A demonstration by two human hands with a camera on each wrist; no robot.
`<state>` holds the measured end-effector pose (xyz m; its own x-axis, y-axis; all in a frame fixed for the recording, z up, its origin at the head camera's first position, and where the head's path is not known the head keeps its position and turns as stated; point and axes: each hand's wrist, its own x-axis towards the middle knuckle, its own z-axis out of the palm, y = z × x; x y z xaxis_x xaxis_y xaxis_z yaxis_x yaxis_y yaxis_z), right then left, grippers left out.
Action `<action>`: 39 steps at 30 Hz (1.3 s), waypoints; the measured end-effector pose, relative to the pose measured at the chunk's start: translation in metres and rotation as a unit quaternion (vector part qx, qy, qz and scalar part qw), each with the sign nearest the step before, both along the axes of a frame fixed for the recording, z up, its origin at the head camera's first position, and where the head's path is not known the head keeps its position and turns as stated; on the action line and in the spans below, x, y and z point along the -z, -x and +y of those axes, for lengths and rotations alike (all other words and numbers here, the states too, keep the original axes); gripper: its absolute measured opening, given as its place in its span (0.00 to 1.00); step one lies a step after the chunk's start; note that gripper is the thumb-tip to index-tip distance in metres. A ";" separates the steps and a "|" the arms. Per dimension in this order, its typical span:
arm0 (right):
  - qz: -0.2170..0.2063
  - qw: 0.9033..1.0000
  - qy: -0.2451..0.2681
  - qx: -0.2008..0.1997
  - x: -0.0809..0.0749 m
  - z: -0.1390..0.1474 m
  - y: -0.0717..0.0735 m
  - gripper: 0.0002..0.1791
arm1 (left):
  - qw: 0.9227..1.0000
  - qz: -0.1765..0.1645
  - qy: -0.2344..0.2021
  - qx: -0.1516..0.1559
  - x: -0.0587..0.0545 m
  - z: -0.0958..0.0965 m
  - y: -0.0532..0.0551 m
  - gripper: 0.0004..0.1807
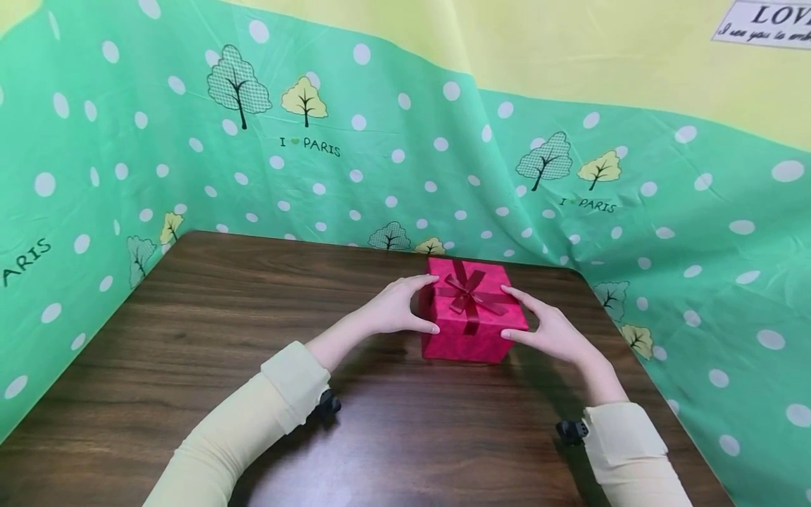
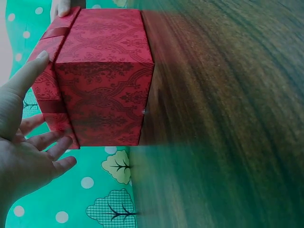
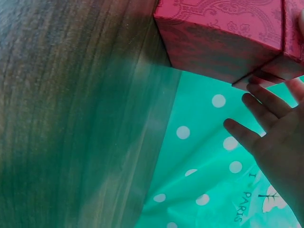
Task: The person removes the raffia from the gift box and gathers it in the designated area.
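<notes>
A red patterned gift box (image 1: pixel 465 341), its lid crossed by a dark red ribbon (image 1: pixel 465 292) with a bow, sits on the brown table near its far edge, lid on. At its left side is my left hand (image 1: pixel 399 308), thumb tip at the lid's front corner and forefinger at the back. In the left wrist view, the other fingers (image 2: pixel 59 147) spread out along the lid's side. My right hand (image 1: pixel 557 331) is at the right side, thumb by the front corner and forefinger at the top edge. Its remaining fingers (image 3: pixel 242 135) stretch out beside the lid in the right wrist view.
The wood-grain table (image 1: pixel 222 317) extends to the left and in front of the box. Close behind and to the sides hangs a green dotted cloth (image 1: pixel 355 141) printed with trees. Small black devices (image 1: pixel 572 431) are strapped under both sleeves.
</notes>
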<state>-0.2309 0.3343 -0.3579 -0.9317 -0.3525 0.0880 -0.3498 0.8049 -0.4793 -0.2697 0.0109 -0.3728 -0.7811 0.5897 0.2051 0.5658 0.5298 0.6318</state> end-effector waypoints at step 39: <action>0.045 0.997 0.064 0.006 -0.045 0.007 -0.015 0.48 | 0.993 -0.055 -0.097 0.024 -0.046 -0.012 0.006 0.45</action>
